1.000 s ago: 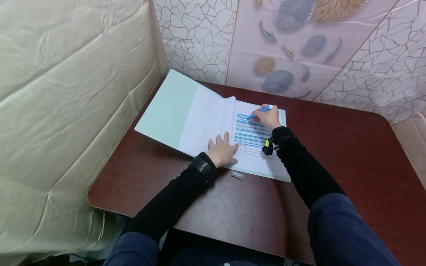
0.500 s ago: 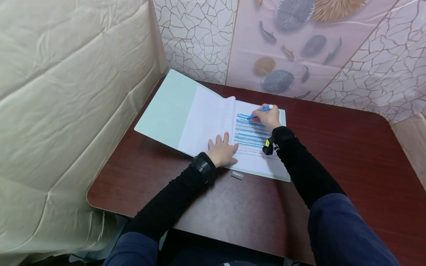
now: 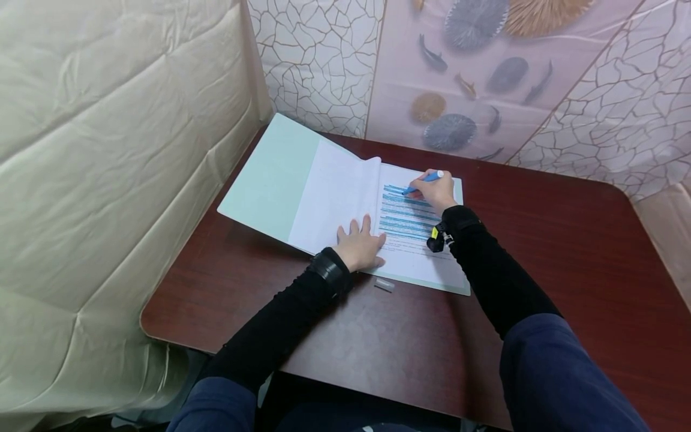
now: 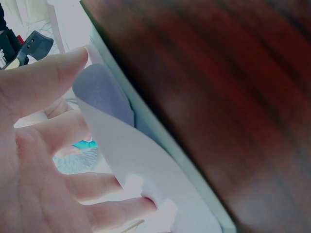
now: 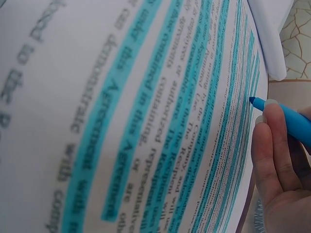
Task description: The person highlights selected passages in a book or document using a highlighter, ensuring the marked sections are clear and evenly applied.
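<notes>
A pale green folder [image 3: 272,174] lies spread on the table, its turned white pages to the left and a printed sheet [image 3: 415,255] to the right. Blue stripes cover many of the sheet's text lines. My right hand [image 3: 438,192] pinches a blue highlighter [image 3: 428,178], its dark tip at a line near the top of the text; the right wrist view shows the highlighter [image 5: 294,124] tip on the striped text. Fingers spread, my left hand [image 3: 360,247] rests over the fold and the sheet's lower left. In the left wrist view a page edge [image 4: 146,155] curls beside its fingers.
A small grey, shiny piece [image 3: 384,285] lies on the dark red-brown table [image 3: 567,270], just below the folder's near edge. A cream quilted cloth [image 3: 124,180] hangs along the left side. Behind the table stands a patterned wall covering [image 3: 318,66].
The highlighter tip has crept slightly to the right along the upper text line. My left hand stays in place on the pages.
</notes>
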{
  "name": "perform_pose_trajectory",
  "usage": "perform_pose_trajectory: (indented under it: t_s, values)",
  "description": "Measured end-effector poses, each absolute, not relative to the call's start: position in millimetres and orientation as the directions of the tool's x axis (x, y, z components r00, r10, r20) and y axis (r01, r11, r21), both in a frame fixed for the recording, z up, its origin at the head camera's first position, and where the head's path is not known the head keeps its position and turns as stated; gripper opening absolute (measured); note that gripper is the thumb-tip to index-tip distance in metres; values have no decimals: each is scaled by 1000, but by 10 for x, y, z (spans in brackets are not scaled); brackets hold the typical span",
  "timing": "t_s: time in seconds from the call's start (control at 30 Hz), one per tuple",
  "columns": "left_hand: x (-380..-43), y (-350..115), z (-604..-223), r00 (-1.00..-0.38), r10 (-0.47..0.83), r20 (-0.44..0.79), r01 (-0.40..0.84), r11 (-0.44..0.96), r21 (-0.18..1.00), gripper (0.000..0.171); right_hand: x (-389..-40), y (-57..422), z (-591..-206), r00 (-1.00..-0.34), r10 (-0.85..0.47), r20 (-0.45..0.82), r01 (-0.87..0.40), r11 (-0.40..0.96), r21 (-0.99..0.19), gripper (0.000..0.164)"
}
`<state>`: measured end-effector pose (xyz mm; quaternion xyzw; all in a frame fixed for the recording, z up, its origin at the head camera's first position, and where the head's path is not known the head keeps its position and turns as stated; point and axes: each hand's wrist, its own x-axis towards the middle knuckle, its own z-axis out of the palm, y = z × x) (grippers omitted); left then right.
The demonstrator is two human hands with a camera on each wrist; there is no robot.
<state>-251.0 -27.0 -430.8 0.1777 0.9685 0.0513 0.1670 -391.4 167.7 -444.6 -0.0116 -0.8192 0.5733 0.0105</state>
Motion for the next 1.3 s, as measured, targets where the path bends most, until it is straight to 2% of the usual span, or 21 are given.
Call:
perform_pose_trajectory:
  t_s: [0.33,0.57,0.87,1.3]
  values:
    - [-2513,-272,-4299,-880,362,-307,328,931,159,61,-4280,1793,-4856,-994,77,75,-41,379,-925,18]
    - [-2506,-272,-4295,-881,366,-301,333,930,155,61,-4213,1772,-4771,-995,82,59,-21,404,-914,17]
    - [-2500,-276,-4301,-883,363,-297,329,931,157,61,-3957,1688,-4460,-998,62,4,21,401,-916,11]
    - [-2495,-278,-4309,-884,366,-291,332,930,161,62,-3956,1680,-4427,-998,64,-20,46,430,-902,13]
